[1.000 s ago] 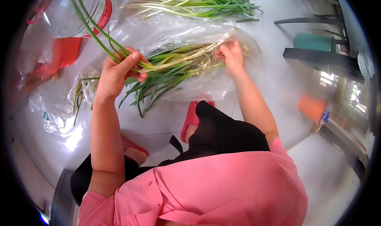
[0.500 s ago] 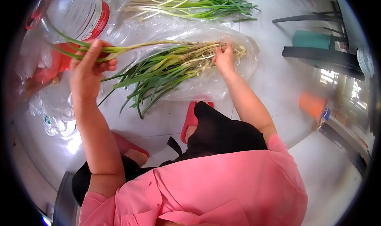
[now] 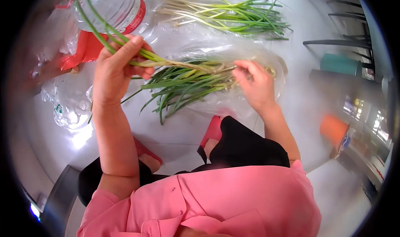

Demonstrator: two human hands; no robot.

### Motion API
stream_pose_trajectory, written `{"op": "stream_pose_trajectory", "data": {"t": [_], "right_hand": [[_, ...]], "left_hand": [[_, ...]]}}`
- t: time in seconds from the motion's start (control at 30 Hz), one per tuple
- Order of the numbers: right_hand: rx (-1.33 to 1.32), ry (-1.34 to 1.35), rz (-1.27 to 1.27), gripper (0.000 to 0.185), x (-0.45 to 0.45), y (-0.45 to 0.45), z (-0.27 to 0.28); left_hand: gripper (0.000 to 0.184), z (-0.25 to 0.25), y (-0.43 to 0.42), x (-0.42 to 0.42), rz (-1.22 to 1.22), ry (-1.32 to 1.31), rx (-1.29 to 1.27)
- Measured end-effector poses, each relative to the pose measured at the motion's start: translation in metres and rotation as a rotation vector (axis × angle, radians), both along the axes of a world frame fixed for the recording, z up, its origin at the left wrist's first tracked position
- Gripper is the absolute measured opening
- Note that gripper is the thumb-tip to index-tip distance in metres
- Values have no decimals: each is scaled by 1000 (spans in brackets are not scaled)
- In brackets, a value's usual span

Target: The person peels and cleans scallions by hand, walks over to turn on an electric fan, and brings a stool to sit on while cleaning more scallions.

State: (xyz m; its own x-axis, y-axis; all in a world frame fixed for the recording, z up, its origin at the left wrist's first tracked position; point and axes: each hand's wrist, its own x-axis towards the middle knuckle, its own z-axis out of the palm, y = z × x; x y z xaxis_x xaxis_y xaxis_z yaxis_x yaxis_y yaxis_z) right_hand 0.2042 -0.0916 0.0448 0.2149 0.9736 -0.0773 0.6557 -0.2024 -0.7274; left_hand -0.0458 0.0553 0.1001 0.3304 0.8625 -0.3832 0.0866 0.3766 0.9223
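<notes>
My left hand (image 3: 116, 72) is closed around the green leaves of a green onion (image 3: 183, 63), whose pale, brownish stalk stretches right. My right hand (image 3: 257, 85) is at the root end of that stalk, thumb and fingertips pinched about it. Below both hands a pile of green onions (image 3: 177, 93) lies on a clear plastic sheet (image 3: 233, 103), leaves to the left and tangled roots to the right. Farther off, a second bunch of green onions (image 3: 233, 15) with clean pale stems is spread out on plastic.
A big clear plastic jug (image 3: 110, 10) with a red band lies at the upper left, next to a red bag (image 3: 85, 49) and crumpled clear plastic (image 3: 66, 103). To the right are a dark rack (image 3: 333, 42), a teal container (image 3: 339, 64) and an orange object (image 3: 333, 130).
The whole view has shifted, so the floor things appear lower and farther right. The held green onion now sags between my hands, and my right hand has turned with its fingers more spread.
</notes>
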Motion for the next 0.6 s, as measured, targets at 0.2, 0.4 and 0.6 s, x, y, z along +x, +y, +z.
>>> {"op": "stream_pose_trajectory", "data": {"t": [0.2,0.4,0.6], "right_hand": [[237,299,256,46,-50,43,27],[82,798,204,18,-61,47,32],[-50,953,-37,11,-50,47,22]], "left_hand": [[23,8,-6,6,-107,-216,-135],[25,4,-22,15,-149,-347,-113],[25,-18,-26,26,-260,-398,2]]}}
